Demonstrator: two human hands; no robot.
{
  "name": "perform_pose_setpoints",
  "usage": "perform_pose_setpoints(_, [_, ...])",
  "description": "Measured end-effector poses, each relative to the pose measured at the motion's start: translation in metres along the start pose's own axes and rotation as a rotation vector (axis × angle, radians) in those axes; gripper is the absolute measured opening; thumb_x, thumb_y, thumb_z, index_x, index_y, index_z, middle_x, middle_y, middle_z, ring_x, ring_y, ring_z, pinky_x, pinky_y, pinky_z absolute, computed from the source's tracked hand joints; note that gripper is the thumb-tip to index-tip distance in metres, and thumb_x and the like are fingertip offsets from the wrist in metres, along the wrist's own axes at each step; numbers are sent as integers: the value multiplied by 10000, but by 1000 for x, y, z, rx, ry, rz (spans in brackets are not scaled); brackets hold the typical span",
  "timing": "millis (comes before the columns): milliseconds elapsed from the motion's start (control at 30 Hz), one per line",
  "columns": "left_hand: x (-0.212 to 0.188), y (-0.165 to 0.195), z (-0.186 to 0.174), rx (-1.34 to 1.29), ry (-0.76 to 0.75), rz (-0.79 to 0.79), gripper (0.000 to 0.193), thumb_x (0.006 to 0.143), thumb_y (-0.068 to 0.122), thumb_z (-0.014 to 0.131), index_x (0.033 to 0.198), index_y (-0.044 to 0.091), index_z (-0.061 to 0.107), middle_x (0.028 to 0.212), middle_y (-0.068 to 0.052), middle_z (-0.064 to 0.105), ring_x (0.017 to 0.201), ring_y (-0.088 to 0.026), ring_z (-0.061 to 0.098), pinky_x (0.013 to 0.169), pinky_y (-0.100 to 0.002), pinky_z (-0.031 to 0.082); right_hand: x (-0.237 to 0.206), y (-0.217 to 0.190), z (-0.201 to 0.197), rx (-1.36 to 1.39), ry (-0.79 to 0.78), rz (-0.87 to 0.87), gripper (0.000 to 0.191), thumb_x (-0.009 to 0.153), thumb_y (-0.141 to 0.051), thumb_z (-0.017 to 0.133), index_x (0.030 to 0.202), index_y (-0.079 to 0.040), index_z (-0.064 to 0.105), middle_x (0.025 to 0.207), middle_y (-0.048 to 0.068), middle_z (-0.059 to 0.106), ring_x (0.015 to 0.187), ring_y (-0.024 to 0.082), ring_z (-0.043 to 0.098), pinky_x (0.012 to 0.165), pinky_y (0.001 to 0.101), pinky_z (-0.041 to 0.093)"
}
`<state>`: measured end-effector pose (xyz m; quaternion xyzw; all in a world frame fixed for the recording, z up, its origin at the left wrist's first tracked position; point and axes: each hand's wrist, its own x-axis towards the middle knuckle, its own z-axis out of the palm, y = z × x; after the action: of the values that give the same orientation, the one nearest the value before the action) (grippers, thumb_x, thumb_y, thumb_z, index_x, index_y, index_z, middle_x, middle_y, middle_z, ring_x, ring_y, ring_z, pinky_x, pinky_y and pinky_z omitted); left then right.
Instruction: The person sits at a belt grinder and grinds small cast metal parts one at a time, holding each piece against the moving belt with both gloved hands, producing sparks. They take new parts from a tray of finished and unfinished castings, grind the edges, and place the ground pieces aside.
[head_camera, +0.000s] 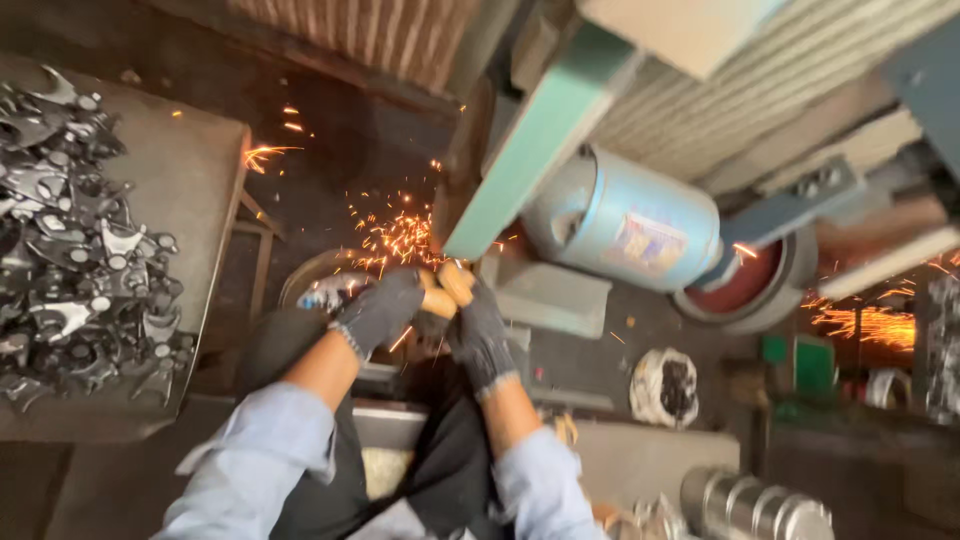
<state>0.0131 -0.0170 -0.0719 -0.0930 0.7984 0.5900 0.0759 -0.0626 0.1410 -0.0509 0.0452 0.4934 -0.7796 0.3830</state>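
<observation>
Both my hands wear dark grey gloves with orange fingertips. My left hand (385, 308) and my right hand (478, 335) are closed together on a small workpiece (436, 322), mostly hidden between them, pressed to the lower end of a green sanding belt (535, 140). Orange sparks (395, 238) spray up and left from the contact point. A pale blue motor (625, 222) sits just right of the belt.
A grey table (195, 175) on the left carries a heap of several shiny metal parts (75, 240). A round bucket (315, 285) stands below the sparks. More sparks (865, 322) fly at the far right beside a red wheel (745, 285). A metal cylinder (755, 505) lies at lower right.
</observation>
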Motion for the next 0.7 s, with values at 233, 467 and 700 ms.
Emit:
perform_pose_setpoints(233, [-6, 47, 20, -988, -53, -126, 209, 965, 225, 651, 1013, 35, 725, 856, -26, 722, 722, -101, 623, 625, -284, 482, -3, -10, -28, 71, 97, -61, 214, 995, -264, 632, 1063, -61, 620, 862, 41, 636, 704, 139, 594, 591, 282, 478])
perform_pose_setpoints(467, [12, 56, 34, -1022, 116, -72, 351, 907, 318, 755, 992, -22, 756, 861, -83, 750, 737, -165, 688, 682, -312, 547, 19, -16, -27, 145, 198, 60, 281, 956, -335, 713, 1027, -71, 646, 766, 26, 674, 475, 67, 515, 404, 211, 395])
perform_pose_setpoints(700, [-77, 29, -118, 662, 682, 177, 327, 744, 270, 743, 1048, 154, 715, 953, -122, 717, 897, -348, 669, 735, -497, 525, -42, -11, -29, -988, 115, -373, 424, 971, -137, 580, 1372, 1, 565, 1221, 102, 654, 1121, 205, 655, 929, 333, 556])
